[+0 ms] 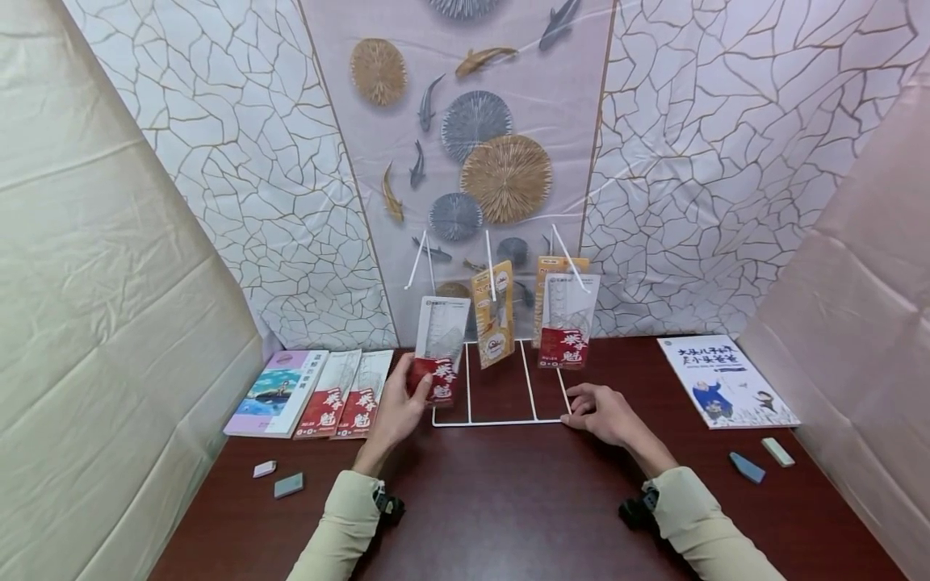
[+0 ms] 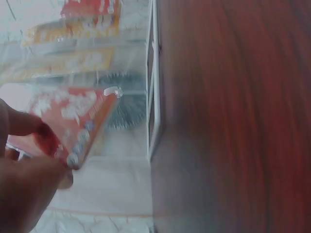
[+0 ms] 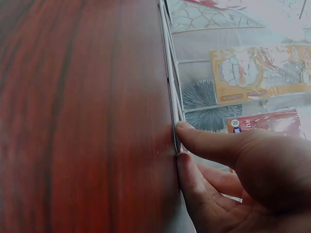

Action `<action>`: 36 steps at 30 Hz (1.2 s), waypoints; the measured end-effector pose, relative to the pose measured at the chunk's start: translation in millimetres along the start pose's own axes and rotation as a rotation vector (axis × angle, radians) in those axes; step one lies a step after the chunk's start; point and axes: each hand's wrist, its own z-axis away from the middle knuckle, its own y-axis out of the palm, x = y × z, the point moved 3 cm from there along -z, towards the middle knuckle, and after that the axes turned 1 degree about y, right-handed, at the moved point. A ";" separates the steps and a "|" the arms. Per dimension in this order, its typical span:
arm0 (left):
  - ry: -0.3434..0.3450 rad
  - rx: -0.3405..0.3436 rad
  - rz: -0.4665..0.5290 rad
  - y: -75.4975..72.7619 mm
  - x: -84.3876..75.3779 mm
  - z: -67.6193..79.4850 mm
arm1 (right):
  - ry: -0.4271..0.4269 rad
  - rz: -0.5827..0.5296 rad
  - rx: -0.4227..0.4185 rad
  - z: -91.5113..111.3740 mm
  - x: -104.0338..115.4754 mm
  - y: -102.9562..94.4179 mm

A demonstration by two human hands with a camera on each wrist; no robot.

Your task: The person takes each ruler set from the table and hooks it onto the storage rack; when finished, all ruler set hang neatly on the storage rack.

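My left hand point(image 1: 400, 407) grips the lower left part of a red and white ruler set point(image 1: 441, 331), thumb in front. The pack stands upright near the left hook of a white wire display rack point(image 1: 501, 422), its top edge a little below the hook's tip. In the left wrist view, fingers pinch the red lower end of this pack point(image 2: 73, 114). My right hand point(image 1: 609, 413) pinches the rack's front right corner with thumb and forefinger. A yellow carded pack point(image 1: 494, 315) hangs on the middle hook. Another ruler set point(image 1: 570, 319) hangs on the right hook, a yellow pack point(image 1: 563, 265) behind it.
At the left lie a purple-edged book point(image 1: 276, 394) and two more ruler sets point(image 1: 328, 395), with two erasers point(image 1: 289, 485) before them. A white picture book point(image 1: 726, 383) and two erasers point(image 1: 747, 467) lie at the right. Patterned cloth point(image 1: 247, 121) stands behind the table.
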 end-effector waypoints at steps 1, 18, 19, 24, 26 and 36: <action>0.011 0.031 0.060 3.3 -3.4 -0.1 | 0.001 0.000 0.001 0.0 0.1 -0.3; 0.054 0.164 0.240 36.7 -59.1 6.7 | -0.010 -0.007 -0.004 1.6 -0.8 -1.9; 0.061 0.175 0.234 39.1 -59.3 7.8 | -0.008 -0.009 -0.004 1.6 -0.8 -2.0; 0.081 0.211 0.260 47.3 -64.1 12.3 | 0.000 -0.005 -0.002 1.2 -0.5 -2.1; 0.071 0.209 0.272 49.2 -65.6 13.3 | -0.001 -0.006 -0.001 1.1 -0.3 -2.1; 0.024 0.163 0.238 52.8 -71.2 16.6 | -0.019 -0.008 -0.010 0.9 -0.2 -0.2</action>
